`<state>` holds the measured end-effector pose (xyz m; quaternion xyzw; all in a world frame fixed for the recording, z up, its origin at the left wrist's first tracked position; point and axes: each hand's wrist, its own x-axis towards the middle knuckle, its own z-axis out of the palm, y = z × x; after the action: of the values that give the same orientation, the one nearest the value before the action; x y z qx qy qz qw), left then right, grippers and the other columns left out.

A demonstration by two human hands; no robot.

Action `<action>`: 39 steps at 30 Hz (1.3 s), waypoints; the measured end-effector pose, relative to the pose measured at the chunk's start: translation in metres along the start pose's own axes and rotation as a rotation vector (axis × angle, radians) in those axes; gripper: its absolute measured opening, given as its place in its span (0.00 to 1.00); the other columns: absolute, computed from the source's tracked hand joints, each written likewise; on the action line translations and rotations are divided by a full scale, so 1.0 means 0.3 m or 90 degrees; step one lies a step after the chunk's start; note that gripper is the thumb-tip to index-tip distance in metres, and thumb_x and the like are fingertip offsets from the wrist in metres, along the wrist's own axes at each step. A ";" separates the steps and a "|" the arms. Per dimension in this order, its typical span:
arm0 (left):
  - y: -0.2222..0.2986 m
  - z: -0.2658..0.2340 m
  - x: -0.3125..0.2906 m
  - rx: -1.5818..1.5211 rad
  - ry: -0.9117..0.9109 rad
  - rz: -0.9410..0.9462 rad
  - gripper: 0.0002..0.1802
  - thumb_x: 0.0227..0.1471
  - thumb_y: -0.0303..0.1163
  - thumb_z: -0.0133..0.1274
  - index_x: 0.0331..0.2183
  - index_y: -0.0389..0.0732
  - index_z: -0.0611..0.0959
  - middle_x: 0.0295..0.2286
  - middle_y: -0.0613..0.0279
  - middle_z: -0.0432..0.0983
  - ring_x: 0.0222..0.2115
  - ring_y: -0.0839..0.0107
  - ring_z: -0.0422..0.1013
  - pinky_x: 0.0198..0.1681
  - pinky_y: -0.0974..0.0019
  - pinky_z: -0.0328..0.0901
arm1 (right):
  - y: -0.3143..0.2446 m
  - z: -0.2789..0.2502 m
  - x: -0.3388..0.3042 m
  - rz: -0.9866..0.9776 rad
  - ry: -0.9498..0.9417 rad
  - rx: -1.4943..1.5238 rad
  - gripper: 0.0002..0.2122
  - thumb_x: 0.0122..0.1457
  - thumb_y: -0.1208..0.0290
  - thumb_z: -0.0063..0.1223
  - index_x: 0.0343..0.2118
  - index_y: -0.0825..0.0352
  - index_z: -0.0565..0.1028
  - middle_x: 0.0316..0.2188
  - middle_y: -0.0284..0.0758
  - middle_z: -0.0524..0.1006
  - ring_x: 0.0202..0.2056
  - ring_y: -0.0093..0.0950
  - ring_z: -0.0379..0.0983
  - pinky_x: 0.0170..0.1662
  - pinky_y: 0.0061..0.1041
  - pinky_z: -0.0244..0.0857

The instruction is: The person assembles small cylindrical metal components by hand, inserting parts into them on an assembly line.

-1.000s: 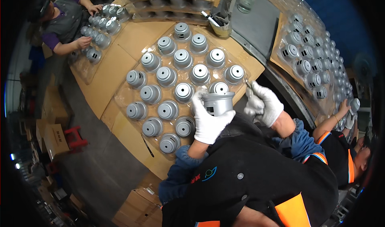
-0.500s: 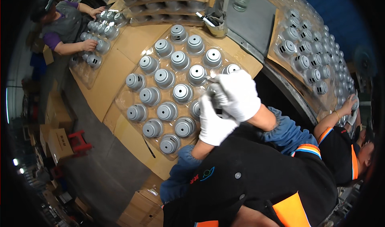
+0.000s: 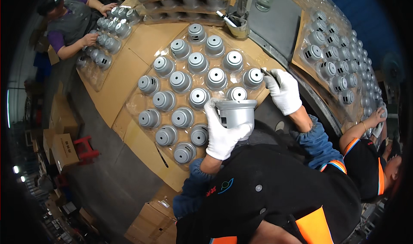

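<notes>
Middle bright, fairly even; light seems to fall from above. Cup tops (image 3: 216, 77) near centre glare white, sides greyer. Clear plastic tray (image 3: 182, 99) throws shiny streaks. Left glove (image 3: 226, 136) and right glove (image 3: 285, 93) nearly washed out. Dark thing (image 3: 263, 71) at right fingertips too small to make out. Floor (image 3: 112, 158) dim; clutter (image 3: 56, 205) at lower left murky, soft. Small lamp (image 3: 16, 169) at left rim flares. Fisheye bows edge of grey tabletop (image 3: 277, 28); corners fall black.

Before you, housings (image 3: 180, 81) sit in tray (image 3: 134, 108) on cardboard (image 3: 116, 71); behind tray, stack of trays (image 3: 185, 20); pen holder (image 3: 238, 32) right of stack.
</notes>
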<state>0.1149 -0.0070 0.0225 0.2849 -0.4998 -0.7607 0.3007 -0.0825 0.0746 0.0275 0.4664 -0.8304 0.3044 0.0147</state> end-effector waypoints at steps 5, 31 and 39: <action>0.000 0.001 -0.004 0.129 0.020 0.054 0.48 0.27 0.30 0.69 0.49 0.38 0.59 0.41 0.57 0.61 0.43 0.67 0.62 0.46 0.63 0.63 | -0.066 -0.096 0.003 -0.184 -0.067 0.312 0.05 0.57 0.70 0.51 0.31 0.66 0.73 0.27 0.36 0.77 0.32 0.36 0.72 0.38 0.31 0.66; 0.063 -0.312 0.099 0.313 0.184 0.164 0.48 0.27 0.30 0.68 0.51 0.40 0.60 0.45 0.57 0.62 0.46 0.66 0.63 0.50 0.64 0.61 | 0.049 -0.076 0.063 -0.182 0.005 0.036 0.03 0.55 0.75 0.52 0.27 0.66 0.74 0.21 0.37 0.72 0.28 0.38 0.68 0.34 0.33 0.62; 0.227 -0.927 0.362 0.788 0.440 -0.186 0.41 0.30 0.45 0.65 0.48 0.45 0.69 0.41 0.45 0.74 0.44 0.52 0.71 0.46 0.58 0.66 | 0.041 0.074 -0.027 -0.275 -0.081 -0.022 0.07 0.49 0.74 0.58 0.30 0.65 0.72 0.25 0.38 0.70 0.29 0.39 0.66 0.34 0.37 0.61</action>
<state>0.2595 -0.2733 -0.0224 0.6914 -0.6719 -0.2369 0.1201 -0.0817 0.0739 0.0007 0.6512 -0.7158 0.2496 0.0349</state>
